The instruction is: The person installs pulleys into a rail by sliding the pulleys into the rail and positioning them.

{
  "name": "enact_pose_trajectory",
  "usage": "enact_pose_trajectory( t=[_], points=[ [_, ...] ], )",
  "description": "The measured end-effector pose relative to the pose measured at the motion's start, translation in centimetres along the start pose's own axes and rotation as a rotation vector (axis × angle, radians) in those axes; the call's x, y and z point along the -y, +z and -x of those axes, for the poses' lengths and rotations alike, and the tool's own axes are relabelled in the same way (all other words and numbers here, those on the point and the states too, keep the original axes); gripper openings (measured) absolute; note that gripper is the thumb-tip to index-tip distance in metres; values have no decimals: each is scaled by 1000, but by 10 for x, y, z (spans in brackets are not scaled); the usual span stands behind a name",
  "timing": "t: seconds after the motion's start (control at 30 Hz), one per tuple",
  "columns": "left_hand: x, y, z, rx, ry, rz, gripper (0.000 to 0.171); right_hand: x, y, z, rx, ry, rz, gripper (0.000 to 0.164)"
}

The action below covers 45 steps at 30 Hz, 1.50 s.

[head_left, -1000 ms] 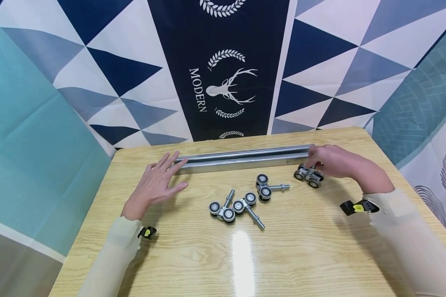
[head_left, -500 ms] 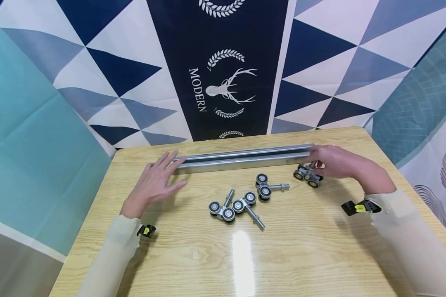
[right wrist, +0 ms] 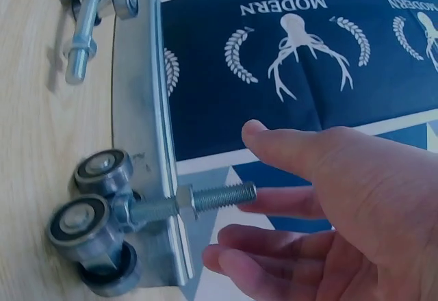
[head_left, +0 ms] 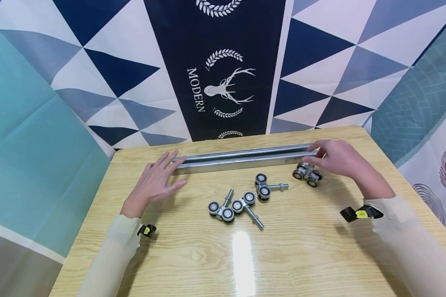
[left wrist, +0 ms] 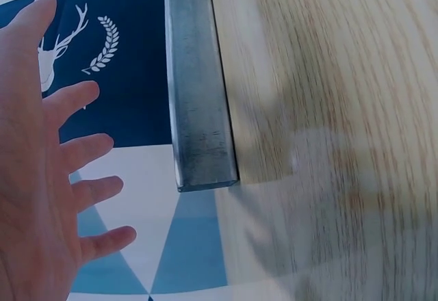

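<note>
A long metal channel rail (head_left: 241, 165) lies across the back of the table, its slot facing up. My left hand (head_left: 150, 183) hovers by its left end with fingers spread; the left wrist view has the rail's end (left wrist: 202, 130) apart from the fingers. Beside the rail's right end is my right hand (head_left: 340, 159), thumb and fingers loosely parted. Just below it a roller trolley (head_left: 307, 174) stands on its wheels. Its threaded bolt (right wrist: 222, 197) points up towards my right fingers, which do not grip it.
Three more roller trolleys lie mid-table: one (head_left: 264, 193) with its bolt pointing right, another (head_left: 244, 203) with its bolt towards me, and a third (head_left: 221, 212) at the left. A patterned cloth backdrop (head_left: 223, 90) rises right behind the table (head_left: 186, 255).
My right hand has let go of the upright roller trolley and lifted slightly, fingers now parted near the rail's end. The left hand has barely moved.
</note>
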State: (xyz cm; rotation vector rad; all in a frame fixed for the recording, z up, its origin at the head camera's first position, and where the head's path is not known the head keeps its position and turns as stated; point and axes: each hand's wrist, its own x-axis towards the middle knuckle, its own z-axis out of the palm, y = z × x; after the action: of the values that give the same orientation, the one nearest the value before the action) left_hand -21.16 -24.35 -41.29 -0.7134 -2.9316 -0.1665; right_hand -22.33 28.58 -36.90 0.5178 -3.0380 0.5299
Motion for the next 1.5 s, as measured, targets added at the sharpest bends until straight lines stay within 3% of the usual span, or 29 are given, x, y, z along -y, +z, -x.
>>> enact_pose_trajectory(
  t=[0.13, 0.4, 0.67, 0.9, 1.07, 1.17, 1.5],
  points=[
    [1, 1, 0, -2, -4, -1, 78, 4, 4, 0, -19, 9, -19, 48],
    [2, 2, 1, -7, -6, 2, 78, 7, 15, 0, -37, -11, -33, 14],
    [3, -1, 1, -3, -33, 36, 77, 4, 20, 3, -66, 33, -63, 13],
    [14, -8, -5, -123, -12, 98, 83, 4, 21, 4, -68, 69, -101, 16],
    [21, -8, -11, -222, 14, 203, 86, 5, 20, 5, -63, 72, -102, 16],
    [24, -7, -15, -246, 8, 305, 88, 5, 19, 5, -59, 73, -101, 14],
    [42, 11, -23, -159, -110, 640, 91, 5, 21, 4, -56, 77, -102, 10]
  ],
)
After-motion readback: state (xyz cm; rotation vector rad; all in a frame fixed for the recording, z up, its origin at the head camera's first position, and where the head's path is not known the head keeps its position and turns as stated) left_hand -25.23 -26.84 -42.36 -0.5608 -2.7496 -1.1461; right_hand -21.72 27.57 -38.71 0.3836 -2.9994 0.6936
